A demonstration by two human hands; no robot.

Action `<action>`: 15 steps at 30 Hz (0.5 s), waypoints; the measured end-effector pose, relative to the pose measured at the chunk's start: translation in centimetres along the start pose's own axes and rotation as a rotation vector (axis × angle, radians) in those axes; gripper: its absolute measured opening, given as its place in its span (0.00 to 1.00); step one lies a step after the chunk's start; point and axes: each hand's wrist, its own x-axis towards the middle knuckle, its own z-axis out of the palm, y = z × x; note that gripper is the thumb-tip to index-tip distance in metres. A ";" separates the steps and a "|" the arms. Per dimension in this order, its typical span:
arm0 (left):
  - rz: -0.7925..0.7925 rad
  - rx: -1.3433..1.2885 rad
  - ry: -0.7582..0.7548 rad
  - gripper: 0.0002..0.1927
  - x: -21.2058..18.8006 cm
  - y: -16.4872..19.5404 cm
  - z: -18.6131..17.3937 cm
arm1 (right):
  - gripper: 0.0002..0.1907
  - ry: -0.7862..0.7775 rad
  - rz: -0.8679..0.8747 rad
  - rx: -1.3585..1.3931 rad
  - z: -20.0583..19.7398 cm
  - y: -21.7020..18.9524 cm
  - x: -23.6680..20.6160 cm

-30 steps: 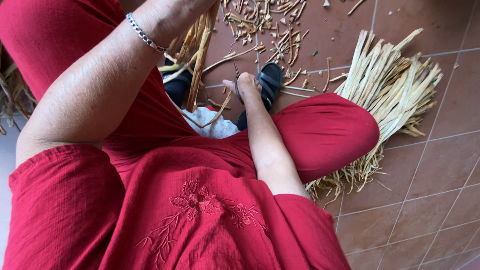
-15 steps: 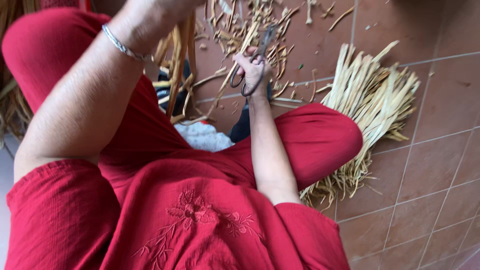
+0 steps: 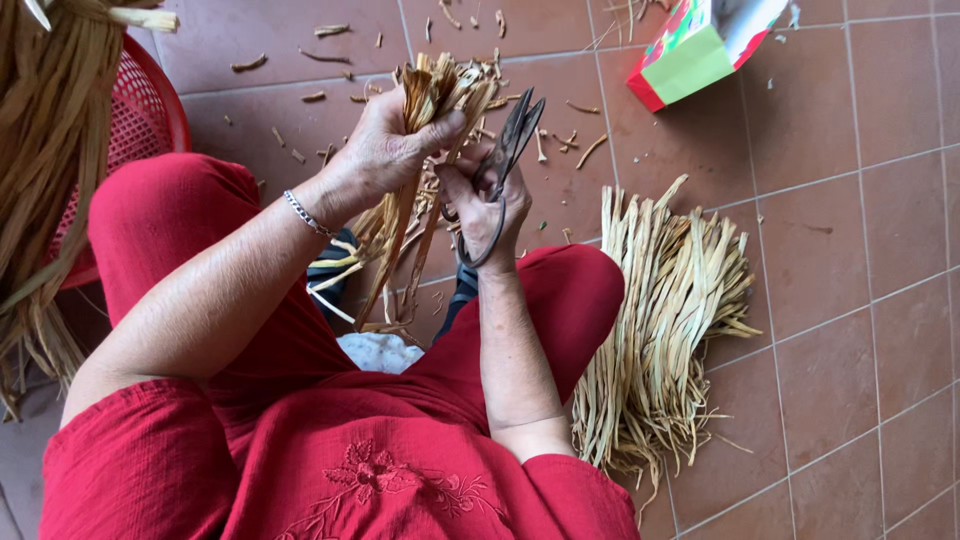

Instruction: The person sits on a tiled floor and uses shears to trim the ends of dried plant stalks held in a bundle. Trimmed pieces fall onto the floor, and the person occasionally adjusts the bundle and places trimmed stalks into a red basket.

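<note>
- The left hand (image 3: 385,150) is closed in a fist around a bundle of dried straw strips (image 3: 430,100); the fingers wrap the strips tightly and the thumb presses across the front of them.
- Above those fingers the cut ends of the strips stick up in a short ragged tuft; below the fist the longer strands hang down between the knees, loose and fanned apart.
- A thin metal bracelet (image 3: 305,213) sits on the left wrist, just behind the hand.
- The right hand (image 3: 487,205) grips a pair of dark scissors (image 3: 505,160), with its fingers threaded through the loop handles and curled shut on them.
- The blades rise above the right fingertips, slightly parted, with their tips just right of the tuft held by the left fingers; whether a blade touches a strip cannot be told.
- The two hands are close together, knuckles nearly meeting.
- Well to the right of the right fingers, a pile of long pale straw (image 3: 665,330) lies on the tiled floor (image 3: 850,300) beside the knee of the red trousers (image 3: 560,300).
- Beyond both sets of fingertips, short straw offcuts (image 3: 330,30) are scattered over the tiles.
- Far beyond the right fingers lies a red and green carton (image 3: 700,45).
- To the left of the left arm, a red plastic basket (image 3: 150,110) shows behind a hanging mass of dry straw (image 3: 50,170).
</note>
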 end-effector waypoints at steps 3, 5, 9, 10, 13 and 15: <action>-0.086 -0.023 -0.008 0.16 0.3 -0.5 0.2 | 0.12 -0.056 -0.148 -0.194 -0.2 0.3 -0.2; -0.073 -0.039 -0.022 0.16 0.6 -0.7 0.4 | 0.13 -0.045 -0.191 -0.255 -0.4 0.1 0.0; 0.161 0.077 -0.013 0.15 1.0 0.1 0.9 | 0.16 0.039 -0.189 -0.130 -0.8 -0.9 1.3; 0.211 0.089 -0.025 0.15 1.1 0.5 1.3 | 0.18 0.047 -0.206 -0.099 -1.1 -1.3 1.8; -0.030 -0.246 -0.081 0.18 0.9 1.4 2.7 | 0.31 -0.117 -0.101 0.032 -2.2 -2.2 2.8; -0.042 -0.240 -0.062 0.20 0.9 1.8 3.4 | 0.33 -0.125 -0.115 0.019 -2.3 -2.1 3.0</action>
